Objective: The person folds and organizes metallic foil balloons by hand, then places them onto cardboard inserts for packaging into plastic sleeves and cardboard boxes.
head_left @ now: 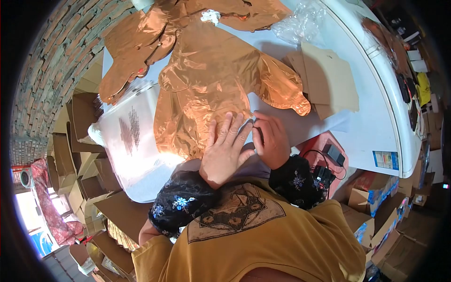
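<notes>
At the bottom of the frame is a yellow shirt (225, 235) with a dark print on its front. Dark sleeves (181, 204) with blue flowers cover both forearms.

The left hand (223, 150) lies palm down near the centre, wide, its fingers spread over the lower right part of the copper foil (206, 70). Just beside it, the right hand (272, 141) is narrow, fingers curled in at the foil's lower right edge; whether it grips that edge, I cannot tell.

The foil is wrinkled and shiny, and spreads from the centre to the top of the frame, with a lobe reaching right. It lies on a white table (376, 127). Left of it is a stack of clear bags (134, 134) with dark print, under strong glare. Right of the hands, a red tray (340, 169) bears a black adapter (333, 155) and cables.

Farther up, cardboard sheets (329, 77) lie to the right of the foil, more copper foil (134, 44) is at upper left, and crumpled clear plastic (300, 23) is at upper right. Open boxes (87, 183) stand at left, before a brick wall (51, 61).
</notes>
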Tool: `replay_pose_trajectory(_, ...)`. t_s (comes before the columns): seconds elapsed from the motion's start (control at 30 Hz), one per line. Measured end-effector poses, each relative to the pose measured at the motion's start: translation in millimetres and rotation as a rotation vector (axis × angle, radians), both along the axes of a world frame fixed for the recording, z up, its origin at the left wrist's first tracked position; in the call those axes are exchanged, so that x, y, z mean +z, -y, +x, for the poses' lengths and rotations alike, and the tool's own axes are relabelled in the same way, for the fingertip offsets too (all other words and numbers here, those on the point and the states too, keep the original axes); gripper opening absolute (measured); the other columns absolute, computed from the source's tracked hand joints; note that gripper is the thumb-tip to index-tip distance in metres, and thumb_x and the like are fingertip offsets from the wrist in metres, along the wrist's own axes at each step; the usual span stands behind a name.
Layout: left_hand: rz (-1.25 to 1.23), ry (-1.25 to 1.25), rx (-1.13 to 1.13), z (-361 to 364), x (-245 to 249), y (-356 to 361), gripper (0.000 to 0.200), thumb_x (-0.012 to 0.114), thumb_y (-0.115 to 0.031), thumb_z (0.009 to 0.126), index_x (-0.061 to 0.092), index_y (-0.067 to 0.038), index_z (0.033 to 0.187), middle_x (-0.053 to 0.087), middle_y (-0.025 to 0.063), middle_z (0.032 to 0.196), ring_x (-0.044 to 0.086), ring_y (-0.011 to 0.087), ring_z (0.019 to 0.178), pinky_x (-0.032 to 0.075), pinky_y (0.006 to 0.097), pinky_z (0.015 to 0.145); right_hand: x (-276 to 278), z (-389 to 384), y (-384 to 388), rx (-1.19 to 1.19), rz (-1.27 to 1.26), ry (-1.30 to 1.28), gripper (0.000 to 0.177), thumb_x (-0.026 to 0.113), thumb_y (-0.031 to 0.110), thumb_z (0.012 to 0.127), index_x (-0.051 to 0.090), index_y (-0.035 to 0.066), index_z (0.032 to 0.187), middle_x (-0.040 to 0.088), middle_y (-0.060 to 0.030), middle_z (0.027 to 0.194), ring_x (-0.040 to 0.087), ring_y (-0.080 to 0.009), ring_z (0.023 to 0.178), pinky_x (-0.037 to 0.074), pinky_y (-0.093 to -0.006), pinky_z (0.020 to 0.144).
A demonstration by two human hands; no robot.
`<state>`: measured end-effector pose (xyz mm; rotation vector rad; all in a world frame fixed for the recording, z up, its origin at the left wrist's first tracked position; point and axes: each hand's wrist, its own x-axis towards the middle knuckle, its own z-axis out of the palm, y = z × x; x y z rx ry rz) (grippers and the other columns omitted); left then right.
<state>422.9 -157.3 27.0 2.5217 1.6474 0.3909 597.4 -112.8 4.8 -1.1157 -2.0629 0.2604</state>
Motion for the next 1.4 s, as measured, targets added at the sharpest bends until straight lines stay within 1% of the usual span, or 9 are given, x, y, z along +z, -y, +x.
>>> replay_pose_trajectory(0.2, 0.041, 0.021, 0.044, -4, 0, 0, 0.071, 0.059, -0.044, 0.092, 0.041, -0.004, 0.148, 0.035, 0.012, 0.156, 0.027, 0.0294, 0.148, 0.022, 0.0466, 0.12, -2, -1, 1, -0.015, 0.023, -0.014, 0.019, 0.065, 0.0, 0.083, 0.055, 0.003, 0.099, 0.064, -0.0143, 0.112, 0.06, -0.0322, 0.099, 0.048, -0.0409, 0.089)
replay_pose_trajectory(0.3, 0.005, 0.075, 0.062, -5, -2, 0, 0.067, 0.055, -0.043, 0.096, 0.038, -0.007, 0.15, 0.034, 0.0134, 0.157, 0.027, 0.0321, 0.148, 0.022, 0.048, 0.12, -3, -1, 1, -0.019, 0.012, -0.028, 0.019, 0.065, 0.0, 0.083, 0.055, 0.003, 0.099, 0.064, -0.0148, 0.112, 0.06, -0.0331, 0.099, 0.048, -0.0416, 0.088)
replay_pose_trajectory(0.7, 0.116, 0.131, 0.173, -6, -14, -2, 0.066, 0.06, -0.039, 0.094, 0.045, 0.004, 0.141, 0.047, 0.0212, 0.145, 0.04, 0.0351, 0.14, 0.028, 0.0482, 0.116, 24, -19, -24, 0.025, 0.137, -0.004, 0.022, 0.066, 0.004, 0.085, 0.06, 0.003, 0.106, 0.064, -0.0133, 0.113, 0.06, -0.0343, 0.101, 0.049, -0.0422, 0.087)
replay_pose_trajectory(0.9, 0.145, 0.072, 0.184, -4, -16, -3, 0.066, 0.057, -0.046, 0.094, 0.051, 0.005, 0.136, 0.051, 0.0189, 0.14, 0.043, 0.0306, 0.137, 0.029, 0.0442, 0.117, 35, -42, -41, 0.087, 0.087, -0.022, 0.018, 0.065, 0.005, 0.087, 0.063, 0.005, 0.104, 0.065, -0.0106, 0.112, 0.062, -0.0327, 0.1, 0.05, -0.04, 0.087)
replay_pose_trajectory(1.07, 0.139, 0.151, 0.194, -4, -17, -5, 0.064, 0.061, -0.042, 0.093, 0.05, 0.004, 0.136, 0.052, 0.0194, 0.137, 0.046, 0.0322, 0.133, 0.033, 0.0449, 0.114, 19, -65, -81, 0.19, -0.029, -0.087, 0.016, 0.065, 0.005, 0.087, 0.067, 0.006, 0.103, 0.066, -0.0089, 0.107, 0.063, -0.0301, 0.099, 0.051, -0.0377, 0.084)
replay_pose_trajectory(1.17, 0.136, 0.182, 0.186, -5, -15, -5, 0.063, 0.064, -0.039, 0.091, 0.05, 0.002, 0.137, 0.052, 0.0188, 0.135, 0.047, 0.0317, 0.131, 0.034, 0.0454, 0.112, 3, -77, -103, 0.263, 0.044, -0.078, 0.014, 0.066, 0.005, 0.086, 0.067, 0.006, 0.1, 0.064, -0.0088, 0.1, 0.062, -0.0296, 0.096, 0.051, -0.0373, 0.082)
replay_pose_trajectory(1.27, 0.143, 0.195, 0.191, -6, -17, -4, 0.062, 0.065, -0.038, 0.09, 0.05, 0.001, 0.136, 0.052, 0.0178, 0.135, 0.047, 0.0301, 0.131, 0.034, 0.0452, 0.113, -14, -86, -108, 0.257, 0.122, -0.054, 0.018, 0.066, 0.006, 0.086, 0.065, 0.006, 0.104, 0.06, -0.0086, 0.095, 0.059, -0.0311, 0.092, 0.051, -0.0395, 0.08)
replay_pose_trajectory(1.37, 0.146, 0.224, 0.198, -6, -19, -4, 0.06, 0.064, -0.037, 0.091, 0.051, 0.001, 0.135, 0.052, 0.0173, 0.136, 0.047, 0.0304, 0.132, 0.033, 0.0452, 0.114, -16, -89, -106, 0.227, 0.098, 0.038, 0.024, 0.067, 0.004, 0.083, 0.065, 0.009, 0.106, 0.058, -0.0084, 0.098, 0.056, -0.0309, 0.097, 0.05, -0.0389, 0.083)
replay_pose_trajectory(1.4, 0.141, 0.235, 0.203, -6, -19, -4, 0.06, 0.064, -0.037, 0.091, 0.051, 0.002, 0.135, 0.052, 0.0174, 0.137, 0.046, 0.0307, 0.133, 0.032, 0.0451, 0.114, -18, -89, -107, 0.238, 0.074, 0.09, 0.029, 0.065, 0.004, 0.082, 0.063, 0.01, 0.11, 0.056, -0.0082, 0.105, 0.054, -0.0304, 0.101, 0.049, -0.0387, 0.086)
